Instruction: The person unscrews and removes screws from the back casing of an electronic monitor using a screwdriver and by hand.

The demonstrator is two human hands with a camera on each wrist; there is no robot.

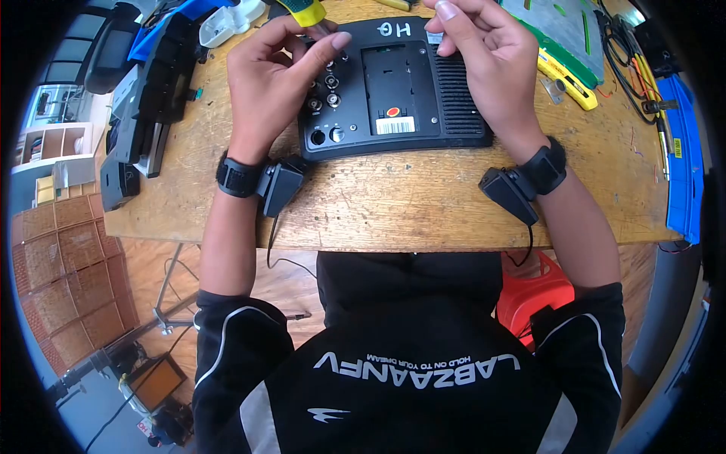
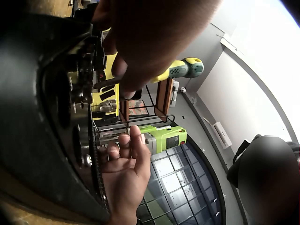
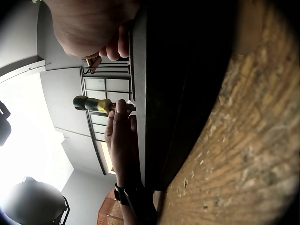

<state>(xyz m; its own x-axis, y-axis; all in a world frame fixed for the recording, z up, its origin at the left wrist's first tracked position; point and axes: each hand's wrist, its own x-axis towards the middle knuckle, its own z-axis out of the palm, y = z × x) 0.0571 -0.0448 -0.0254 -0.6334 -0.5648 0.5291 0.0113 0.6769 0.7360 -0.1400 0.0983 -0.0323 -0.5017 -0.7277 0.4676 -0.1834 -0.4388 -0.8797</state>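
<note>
A black electronic device with a ribbed panel (image 1: 389,140) lies flat on the wooden table, round metal connectors (image 1: 333,99) along its left side. My left hand (image 1: 265,87) is over those connectors, thumb and fingers pinching a screwdriver (image 1: 306,13) low, near its shaft. The green and yellow handle (image 2: 183,68) stands up above the fingers, and the shaft points down at the connectors. My right hand (image 1: 499,64) is at the device's right side above the ribbed part, its fingers loosely bent. In the left wrist view the right hand (image 2: 124,171) shows nothing held.
A yellow cutter knife (image 1: 567,79) and a green-edged board (image 1: 563,34) lie to the right, beside cables (image 1: 628,57) and a blue tray (image 1: 684,166). Black equipment (image 1: 147,98) and a clear plastic box (image 1: 219,26) stand at left.
</note>
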